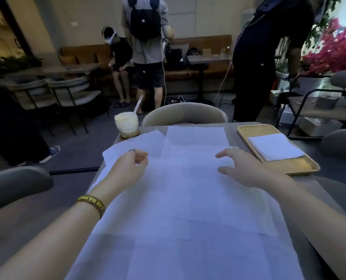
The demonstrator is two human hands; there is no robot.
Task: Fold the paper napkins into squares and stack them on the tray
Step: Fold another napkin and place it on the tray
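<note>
Large white unfolded paper napkins (178, 188) lie flat and overlapping, covering most of the grey desk (231, 130) from centre frame to the bottom edge. One more sheet (196, 136) sticks out at the far side, upper centre, and another angled sheet (139, 142) pokes out upper left of the pile

Left hand (130, 165), left of centre, sits on the top sheet's left part. Its fingers (143, 154) are curled in, thumb close to index at the paper; cannot tell whether any paper is actually pinched. There is a silver ring (133, 150) on one finger and a dark rubber wristband with yellow letters (92, 204) on the wrist

Right hand (247, 168), right of centre, is over the same sheet's right part, fingers loosely spread and reaching left, holding nothing. Contact with the paper is unclear

Tan rectangular tray (249, 130) sits on the desk at right centre, just beside the pile and right of the right hand. The white square folded napkin stack (275, 146) lies in it, turned slightly against the tray's sides

Clear glass of creamy drink with a white straw (126, 123) stands at the desk's far left corner, touching or nearly touching the angled sheet. Beige rounded chair back (184, 113) is behind the desk's far edge. People stand and one sits in the upper frame, with a brown bench (208, 43) behind them and pink flowers (333, 49) upper right
</note>
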